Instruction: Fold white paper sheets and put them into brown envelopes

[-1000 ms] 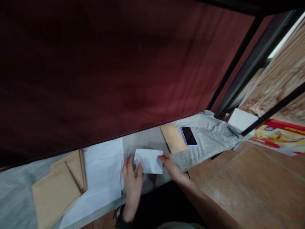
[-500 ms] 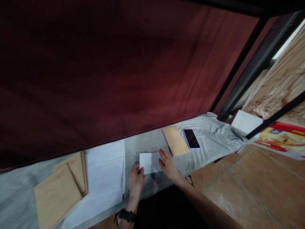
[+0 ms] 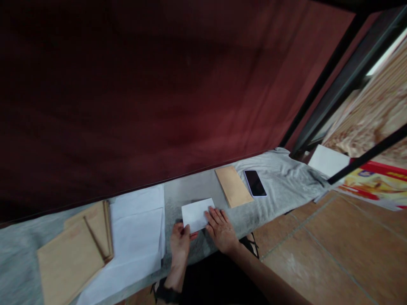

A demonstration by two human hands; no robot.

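Observation:
A small white sheet of paper (image 3: 196,214), apparently folded, lies between my hands over the grey cloth. My left hand (image 3: 180,241) pinches its lower left corner, thumb on top and fingers beneath. Flat across the paper's right end, my right hand (image 3: 221,231) rests with its fingers stretched out. Just beyond that hand is a brown envelope (image 3: 233,186), and a dark-screened phone (image 3: 255,184) sits beside the envelope. To my left, larger white sheets (image 3: 136,233) are stacked.
Several brown envelopes (image 3: 70,258) overlap the white sheets at far left. Grey cloth (image 3: 282,182) covers the narrow surface, with a dark red panel (image 3: 178,106) behind it. Black metal bars (image 3: 321,84) rise at the right, above a tiled floor (image 3: 343,237).
My right hand has come down and flattened onto the paper's right end. The paper has tilted slightly, its right side higher. My left hand keeps its pinch.

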